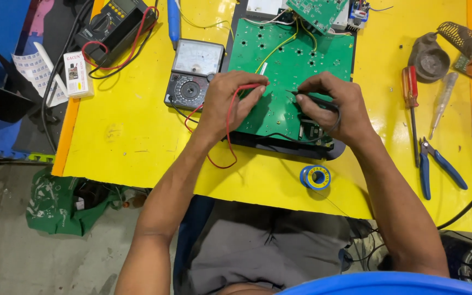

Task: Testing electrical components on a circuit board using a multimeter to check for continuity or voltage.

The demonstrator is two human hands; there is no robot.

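Observation:
A large green circuit board [290, 65] lies on a yellow table [132, 131], resting on a dark housing. My left hand [230, 104] pinches a red test probe [255, 87] against the board's near left part; its red lead loops down past my wrist. Over the board's near right part, my right hand [331, 106] grips a black test probe [315, 99] with its tip pointing left onto the board. Both leads run to a grey analogue meter [192, 74] just left of the board.
A blue solder spool [316, 177] sits near the table's front edge. Right of the board lie a red-handled screwdriver [411, 104], a clear tester screwdriver [442, 101] and blue-handled pliers [438, 166]. A soldering iron stand [430, 57] is at far right, a black digital meter [116, 27] at far left.

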